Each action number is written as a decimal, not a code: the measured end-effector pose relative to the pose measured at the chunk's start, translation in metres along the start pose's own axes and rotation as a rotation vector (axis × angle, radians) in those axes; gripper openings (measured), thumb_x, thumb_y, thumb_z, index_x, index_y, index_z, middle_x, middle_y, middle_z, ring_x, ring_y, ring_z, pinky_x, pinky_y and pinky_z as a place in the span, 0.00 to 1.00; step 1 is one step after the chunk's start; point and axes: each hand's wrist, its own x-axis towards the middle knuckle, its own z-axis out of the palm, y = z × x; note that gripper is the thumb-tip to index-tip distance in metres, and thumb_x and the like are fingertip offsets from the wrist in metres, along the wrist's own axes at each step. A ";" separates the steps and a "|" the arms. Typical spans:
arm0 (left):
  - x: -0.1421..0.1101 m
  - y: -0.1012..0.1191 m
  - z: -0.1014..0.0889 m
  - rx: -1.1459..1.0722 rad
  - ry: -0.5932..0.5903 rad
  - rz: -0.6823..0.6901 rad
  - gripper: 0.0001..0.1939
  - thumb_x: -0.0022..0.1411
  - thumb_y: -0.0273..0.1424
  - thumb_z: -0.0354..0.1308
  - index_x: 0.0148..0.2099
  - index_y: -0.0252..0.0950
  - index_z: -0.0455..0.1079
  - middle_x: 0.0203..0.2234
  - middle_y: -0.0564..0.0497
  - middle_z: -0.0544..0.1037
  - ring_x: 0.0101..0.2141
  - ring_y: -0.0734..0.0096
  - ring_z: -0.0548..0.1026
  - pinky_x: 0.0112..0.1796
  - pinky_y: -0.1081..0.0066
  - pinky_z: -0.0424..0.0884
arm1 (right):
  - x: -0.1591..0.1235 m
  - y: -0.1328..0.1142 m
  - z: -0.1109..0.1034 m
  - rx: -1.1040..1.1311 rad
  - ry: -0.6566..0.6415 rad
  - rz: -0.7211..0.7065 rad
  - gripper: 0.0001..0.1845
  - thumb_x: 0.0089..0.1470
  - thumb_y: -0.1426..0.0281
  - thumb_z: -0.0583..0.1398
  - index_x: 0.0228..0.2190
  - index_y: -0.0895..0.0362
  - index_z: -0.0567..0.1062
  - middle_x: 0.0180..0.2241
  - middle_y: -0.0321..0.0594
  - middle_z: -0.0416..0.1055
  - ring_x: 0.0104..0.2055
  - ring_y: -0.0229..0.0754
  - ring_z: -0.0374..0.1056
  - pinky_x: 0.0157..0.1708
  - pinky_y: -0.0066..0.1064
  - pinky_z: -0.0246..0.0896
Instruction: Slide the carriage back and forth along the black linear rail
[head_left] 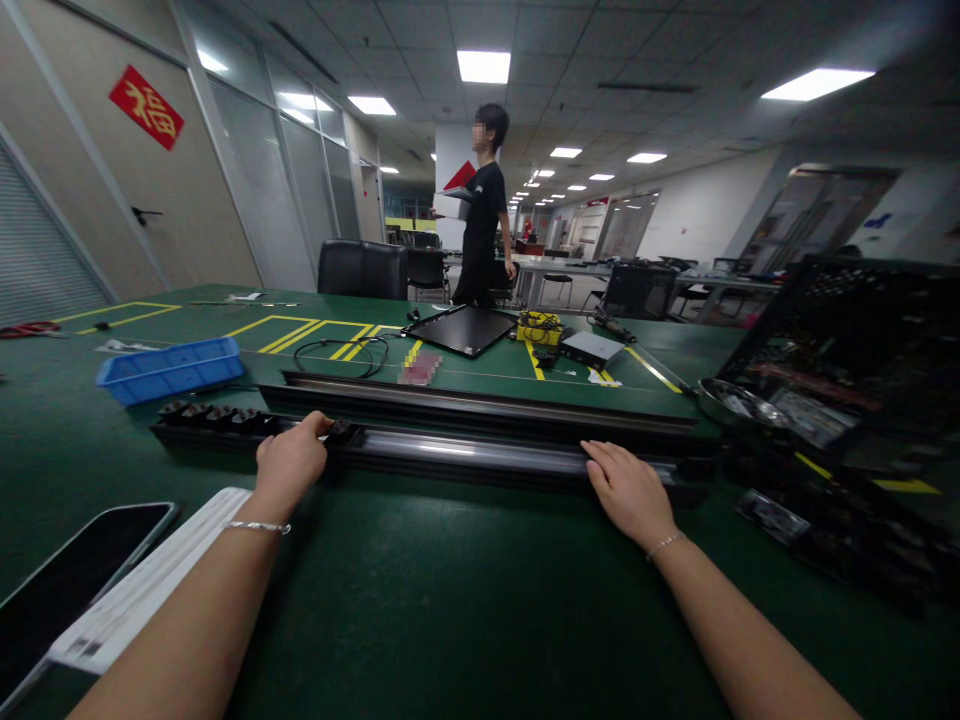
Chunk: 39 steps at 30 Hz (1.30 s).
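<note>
Aluminium extrusion rail (480, 452) lying crosswise at 12 o'clock, spanned by both hands, well apart, as if to steady its length. Right hand (628, 492) rests flat on the rail, unclamped; left hand (291, 464) sits beside the black fittings (210, 417), its grip hard to tell. Blue parts tray (169, 370) at 10 o'clock.

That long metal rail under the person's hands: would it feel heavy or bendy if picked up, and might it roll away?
The long metal rail probably feels stiff, as it runs straight between the left hand and right hand. Being long metal, it may be fairly heavy. Its squared-looking sides suggest it would slide rather than roll.
</note>
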 end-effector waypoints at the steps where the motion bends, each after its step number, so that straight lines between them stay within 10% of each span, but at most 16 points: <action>1: 0.000 0.000 0.000 0.001 0.003 0.001 0.21 0.54 0.22 0.44 0.48 0.41 0.67 0.40 0.45 0.78 0.44 0.52 0.74 0.42 0.57 0.63 | 0.000 0.000 0.000 0.000 0.003 -0.002 0.24 0.59 0.63 0.44 0.51 0.54 0.69 0.52 0.40 0.67 0.55 0.45 0.60 0.51 0.41 0.56; 39: 0.004 -0.006 0.004 -0.007 0.007 0.022 0.19 0.55 0.24 0.45 0.47 0.41 0.67 0.42 0.44 0.78 0.41 0.51 0.74 0.37 0.60 0.65 | 0.001 0.002 0.000 0.013 -0.018 0.015 0.24 0.59 0.63 0.44 0.51 0.53 0.69 0.53 0.40 0.67 0.56 0.45 0.59 0.51 0.42 0.55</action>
